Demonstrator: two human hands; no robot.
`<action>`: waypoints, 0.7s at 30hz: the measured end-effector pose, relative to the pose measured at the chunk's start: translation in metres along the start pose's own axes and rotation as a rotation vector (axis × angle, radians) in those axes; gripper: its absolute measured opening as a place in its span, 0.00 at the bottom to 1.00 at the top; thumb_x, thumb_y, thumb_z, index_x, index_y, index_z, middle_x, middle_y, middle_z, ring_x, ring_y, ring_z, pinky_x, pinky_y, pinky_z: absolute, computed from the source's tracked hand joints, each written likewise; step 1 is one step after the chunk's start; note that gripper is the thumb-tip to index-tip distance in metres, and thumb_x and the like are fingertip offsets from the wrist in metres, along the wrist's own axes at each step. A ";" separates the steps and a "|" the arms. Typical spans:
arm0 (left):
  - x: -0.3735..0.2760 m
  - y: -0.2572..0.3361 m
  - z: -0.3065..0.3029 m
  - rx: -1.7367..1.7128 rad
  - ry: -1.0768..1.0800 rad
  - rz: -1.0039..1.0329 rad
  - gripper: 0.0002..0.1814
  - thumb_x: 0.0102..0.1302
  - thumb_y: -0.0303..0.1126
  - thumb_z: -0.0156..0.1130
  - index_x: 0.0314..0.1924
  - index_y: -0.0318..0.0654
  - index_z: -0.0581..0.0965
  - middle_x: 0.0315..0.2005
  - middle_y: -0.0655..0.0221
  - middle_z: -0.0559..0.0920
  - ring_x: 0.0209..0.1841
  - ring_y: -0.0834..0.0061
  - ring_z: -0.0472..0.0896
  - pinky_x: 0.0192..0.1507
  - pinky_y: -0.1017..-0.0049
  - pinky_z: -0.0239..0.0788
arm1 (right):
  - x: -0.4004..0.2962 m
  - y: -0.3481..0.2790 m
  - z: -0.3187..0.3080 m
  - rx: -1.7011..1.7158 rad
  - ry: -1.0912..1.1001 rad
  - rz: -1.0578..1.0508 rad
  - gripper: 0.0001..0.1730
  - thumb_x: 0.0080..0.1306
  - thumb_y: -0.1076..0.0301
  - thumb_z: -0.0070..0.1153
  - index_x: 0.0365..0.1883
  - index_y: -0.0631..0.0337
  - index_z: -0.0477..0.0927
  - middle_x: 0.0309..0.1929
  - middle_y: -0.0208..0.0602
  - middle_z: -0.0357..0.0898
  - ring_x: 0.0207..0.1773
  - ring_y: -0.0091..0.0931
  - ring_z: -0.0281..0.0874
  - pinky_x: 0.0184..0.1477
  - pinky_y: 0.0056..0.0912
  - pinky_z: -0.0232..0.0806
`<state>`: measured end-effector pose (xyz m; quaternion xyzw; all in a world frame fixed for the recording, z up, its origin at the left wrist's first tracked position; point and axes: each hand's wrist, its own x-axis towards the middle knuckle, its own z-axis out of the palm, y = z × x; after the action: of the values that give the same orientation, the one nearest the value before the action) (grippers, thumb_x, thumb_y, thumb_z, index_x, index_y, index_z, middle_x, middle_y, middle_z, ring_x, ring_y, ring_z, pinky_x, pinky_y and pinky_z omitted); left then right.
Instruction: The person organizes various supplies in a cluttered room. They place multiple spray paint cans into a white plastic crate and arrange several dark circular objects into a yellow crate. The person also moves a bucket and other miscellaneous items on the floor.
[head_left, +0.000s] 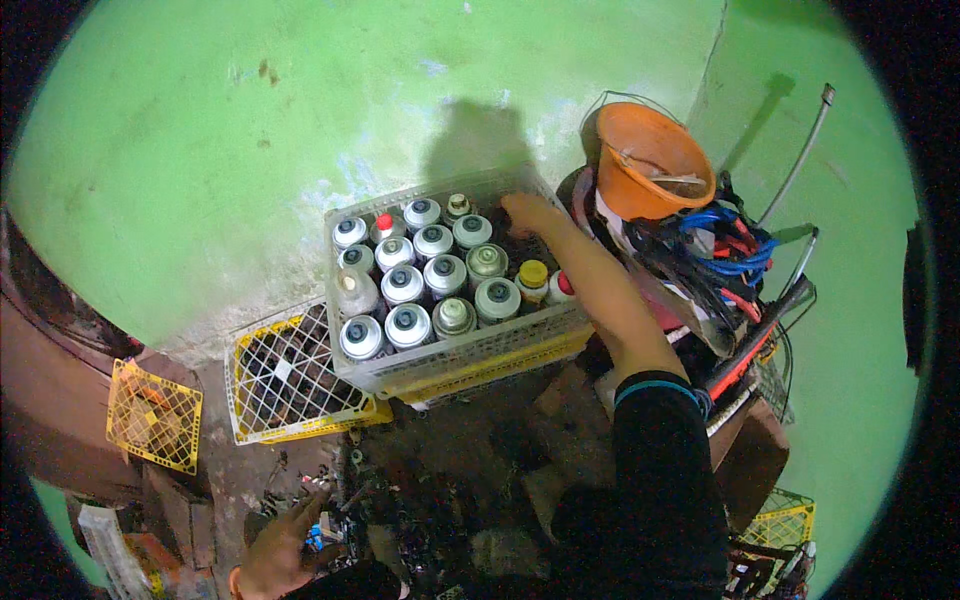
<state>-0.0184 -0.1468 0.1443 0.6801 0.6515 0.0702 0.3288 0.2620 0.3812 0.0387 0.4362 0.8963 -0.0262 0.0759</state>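
A translucent plastic crate (465, 351) stands in front of me, holding several aerosol cans (402, 285) upright, most with white domed tops and dark nozzles. My right hand (529, 214) reaches down into its far right corner. Its fingertips sink into shadow there, so any hold is hidden. Near that forearm are a bottle with a yellow cap (533, 274) and a red-capped container partly behind the arm. A red-tipped bottle (385, 222) is at the back left. Low in the view, my left hand (281, 551) hovers over the cluttered floor, fingers apart, with no object visibly gripped.
Beneath the crate sits a yellow crate (495, 364). A white lattice crate (247, 412) with dark contents adjoins it on the left, beyond which leans a yellow lattice panel (154, 416). On the right, an orange bucket (652, 169) tops a pile with blue cables (739, 259). A green wall rises behind.
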 end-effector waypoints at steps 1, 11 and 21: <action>0.003 0.002 -0.002 -0.013 -0.010 -0.008 0.42 0.56 0.39 0.68 0.66 0.30 0.61 0.58 0.43 0.71 0.58 0.45 0.72 0.59 0.61 0.65 | 0.006 0.010 0.009 -0.020 0.047 -0.012 0.31 0.44 0.70 0.65 0.50 0.66 0.73 0.45 0.55 0.78 0.49 0.47 0.78 0.48 0.47 0.72; 0.013 -0.016 0.000 0.086 0.013 -0.004 0.44 0.51 0.37 0.70 0.68 0.39 0.62 0.56 0.50 0.75 0.53 0.54 0.77 0.56 0.62 0.68 | 0.030 0.024 0.040 -0.095 0.013 -0.003 0.26 0.47 0.71 0.66 0.46 0.66 0.74 0.41 0.53 0.81 0.47 0.45 0.80 0.44 0.45 0.74; 0.001 -0.009 -0.003 0.066 -0.020 -0.062 0.41 0.58 0.40 0.67 0.67 0.32 0.60 0.59 0.48 0.71 0.58 0.47 0.72 0.59 0.60 0.65 | 0.022 0.011 0.032 -0.349 -0.010 -0.009 0.19 0.53 0.72 0.62 0.44 0.60 0.79 0.47 0.44 0.80 0.51 0.40 0.80 0.48 0.44 0.74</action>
<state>-0.0275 -0.1457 0.1417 0.6706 0.6710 0.0317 0.3148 0.2609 0.4017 0.0038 0.4124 0.8887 0.1272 0.1549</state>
